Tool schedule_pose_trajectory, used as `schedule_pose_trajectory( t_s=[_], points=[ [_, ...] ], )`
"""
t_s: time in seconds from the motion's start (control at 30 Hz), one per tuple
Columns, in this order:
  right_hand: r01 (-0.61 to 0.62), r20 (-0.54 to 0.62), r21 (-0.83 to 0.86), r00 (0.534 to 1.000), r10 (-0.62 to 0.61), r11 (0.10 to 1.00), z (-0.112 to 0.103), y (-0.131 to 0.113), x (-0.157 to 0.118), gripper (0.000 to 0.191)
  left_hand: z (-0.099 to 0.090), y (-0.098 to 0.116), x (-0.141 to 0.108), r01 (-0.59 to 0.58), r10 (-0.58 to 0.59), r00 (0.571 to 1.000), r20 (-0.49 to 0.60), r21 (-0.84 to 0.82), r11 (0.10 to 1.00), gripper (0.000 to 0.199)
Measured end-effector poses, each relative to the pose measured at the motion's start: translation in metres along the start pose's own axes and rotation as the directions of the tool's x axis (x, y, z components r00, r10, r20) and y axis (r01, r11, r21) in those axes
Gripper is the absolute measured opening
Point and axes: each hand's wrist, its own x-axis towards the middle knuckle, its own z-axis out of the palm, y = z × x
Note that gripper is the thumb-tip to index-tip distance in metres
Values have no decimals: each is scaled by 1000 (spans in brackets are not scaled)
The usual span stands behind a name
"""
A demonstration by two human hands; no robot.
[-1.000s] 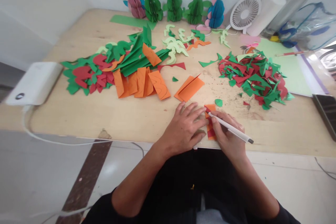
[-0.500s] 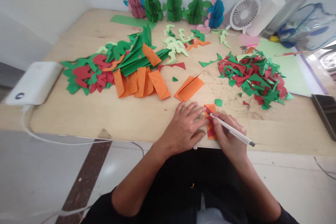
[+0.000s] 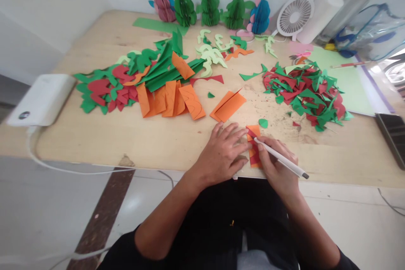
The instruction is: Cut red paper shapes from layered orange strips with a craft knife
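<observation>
Near the table's front edge lies an orange paper strip (image 3: 253, 128), with a red paper cutout (image 3: 254, 158) on top of it. My left hand (image 3: 223, 149) rests flat with fingers spread, its fingertips on the left side of these papers. My right hand (image 3: 280, 164) grips a white pen (image 3: 284, 160), its tip touching the papers near the red edge. Part of the red cutout is hidden by my fingers. Just beyond my left hand sits a folded orange paper (image 3: 230, 107). A small green scrap (image 3: 263, 123) lies beyond the pen.
Folded orange papers (image 3: 158, 100) and red and green cutouts (image 3: 99, 88) lie left. A scrap pile (image 3: 305, 93) is at right, with a phone (image 3: 392, 135) beyond it. Honeycomb paper figures (image 3: 209, 7) and a fan (image 3: 294, 17) stand behind. A white power bank (image 3: 44, 97) sits far left.
The pen tip has shifted slightly right and toward me along the red cutout, my right hand moving with it. My left hand stays in place.
</observation>
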Motion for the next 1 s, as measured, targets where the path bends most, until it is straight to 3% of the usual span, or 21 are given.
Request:
schedule_pose_trajectory(
  t_s=[1.0],
  points=[
    [24, 6, -43, 1000, -24, 999, -6, 0, -6, 17, 0, 0, 0, 2, -2, 1000, -5, -3, 1000, 37]
  ],
)
